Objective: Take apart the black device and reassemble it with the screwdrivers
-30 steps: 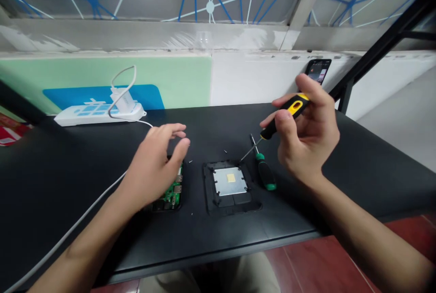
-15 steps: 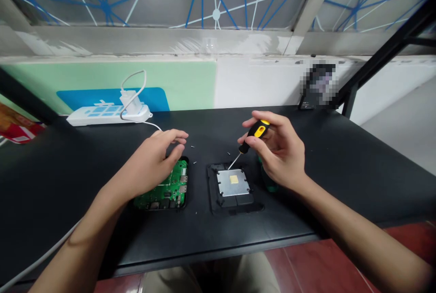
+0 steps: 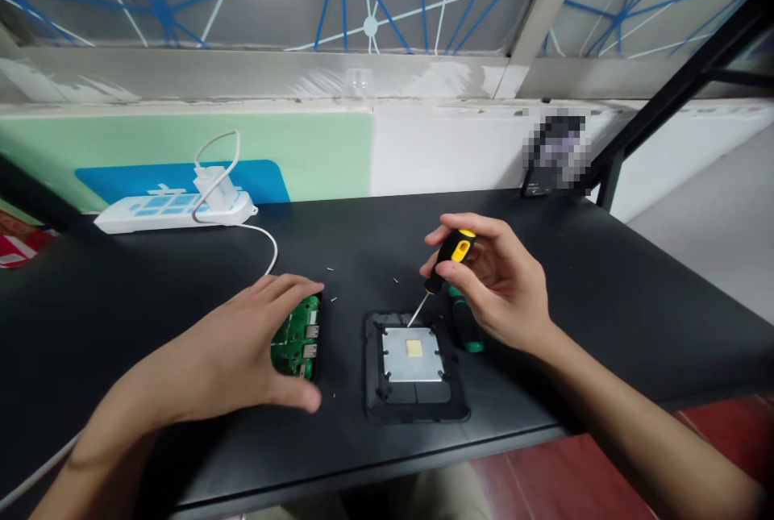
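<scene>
My right hand grips a black and yellow screwdriver, its shaft slanting down to the left. The tip is at the upper edge of a silver metal plate with a pale yellow square pad on it. That plate sits in a black plastic cover lying on the table. My left hand spreads over a green circuit board in a dark case, thumb apart from the fingers at the near side. Its fingertips are at the case's far corner; whether they touch is unclear. The hand hides the board's left part.
A green and black tool handle lies beside the cover, partly behind my right hand. Several tiny screws are scattered on the black table. A white power strip with a plugged-in cable stands at the back left; a phone leans at the back right.
My left hand has moved left and nearer, and its fingers and thumb have spread around the board. The screwdriver remains in my right hand at the plate's upper edge. The view has shifted slightly.
</scene>
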